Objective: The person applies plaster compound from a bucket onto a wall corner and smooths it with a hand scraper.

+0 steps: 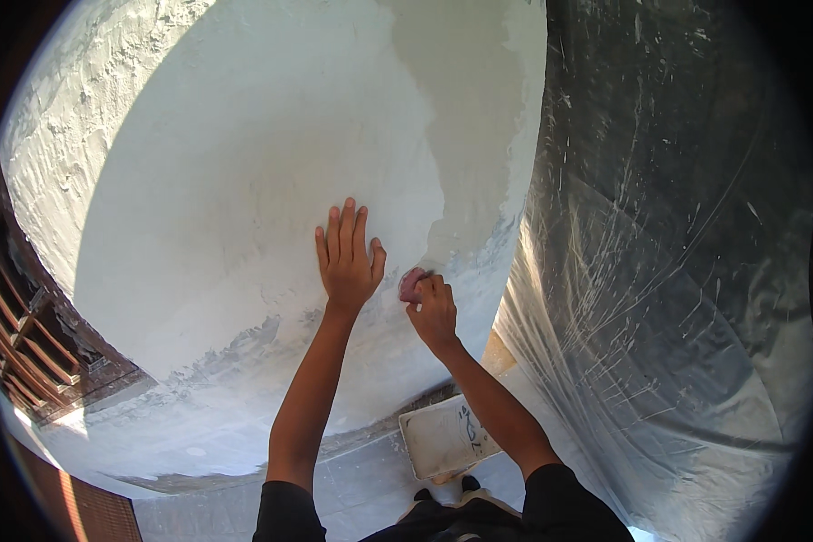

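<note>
My left hand [350, 266] lies flat against the pale plastered wall [271, 181], with its fingers stretched upward and the thumb apart. To its right, my right hand [435, 312] grips a small pinkish-red pad [413, 285]. The pad is pressed to or very near the wall, and my fingers cover part of it, so its exact kind is hidden. Just above the pad begins a darker grey-beige patch [465, 144] that runs up the wall. Below both hands the wall's coat turns rough and smeared.
A whitish rectangular tub [447, 438] stands low by my feet. Splattered plastic sheeting [641, 316] hangs along the right side. A brown grille [23, 334] sits in an opening at the left, below rough sunlit plaster [81, 108]. The floor [352, 483] is pale grey.
</note>
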### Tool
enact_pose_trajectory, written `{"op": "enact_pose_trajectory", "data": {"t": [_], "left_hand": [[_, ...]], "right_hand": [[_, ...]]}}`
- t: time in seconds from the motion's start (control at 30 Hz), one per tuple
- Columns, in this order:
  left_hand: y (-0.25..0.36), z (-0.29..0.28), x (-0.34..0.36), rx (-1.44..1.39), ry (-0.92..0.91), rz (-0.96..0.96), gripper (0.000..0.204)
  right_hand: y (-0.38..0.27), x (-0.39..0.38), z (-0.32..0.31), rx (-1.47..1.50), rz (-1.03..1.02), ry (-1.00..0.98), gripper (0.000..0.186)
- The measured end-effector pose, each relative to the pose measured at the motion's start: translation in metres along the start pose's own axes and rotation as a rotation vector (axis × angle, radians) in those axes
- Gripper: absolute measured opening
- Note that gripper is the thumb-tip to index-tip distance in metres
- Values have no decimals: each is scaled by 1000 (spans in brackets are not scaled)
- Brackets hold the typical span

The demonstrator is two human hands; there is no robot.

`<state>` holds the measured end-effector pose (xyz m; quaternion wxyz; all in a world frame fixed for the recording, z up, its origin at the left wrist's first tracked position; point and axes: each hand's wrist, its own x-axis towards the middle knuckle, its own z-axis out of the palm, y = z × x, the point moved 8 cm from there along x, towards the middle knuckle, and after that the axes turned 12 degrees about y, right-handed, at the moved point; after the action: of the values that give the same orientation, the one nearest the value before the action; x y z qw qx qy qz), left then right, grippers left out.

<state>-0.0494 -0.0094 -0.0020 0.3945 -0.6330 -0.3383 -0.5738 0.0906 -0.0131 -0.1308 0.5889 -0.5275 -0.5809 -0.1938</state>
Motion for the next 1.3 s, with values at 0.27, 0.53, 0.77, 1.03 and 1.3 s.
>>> {"op": "enact_pose_trajectory", "data": {"t": [0.27, 0.53, 0.77, 1.03, 1.3], "left_hand": [[-1, -2, -3, 51, -8, 41, 48], [1, 0, -5, 107, 1, 60, 47], [5, 6, -6, 172, 4, 78, 46], [4, 5, -9, 212, 8, 87, 46], [6, 5, -8, 241, 13, 101, 46]], "right_hand": [[1, -33, -31, 223, -115, -39, 38], [48, 12, -70, 400, -56, 75, 16], [115, 64, -55, 527, 255, 37, 24], [130, 102, -45, 506, 333, 14, 22], [154, 101, -46, 915, 503, 117, 21]]}}
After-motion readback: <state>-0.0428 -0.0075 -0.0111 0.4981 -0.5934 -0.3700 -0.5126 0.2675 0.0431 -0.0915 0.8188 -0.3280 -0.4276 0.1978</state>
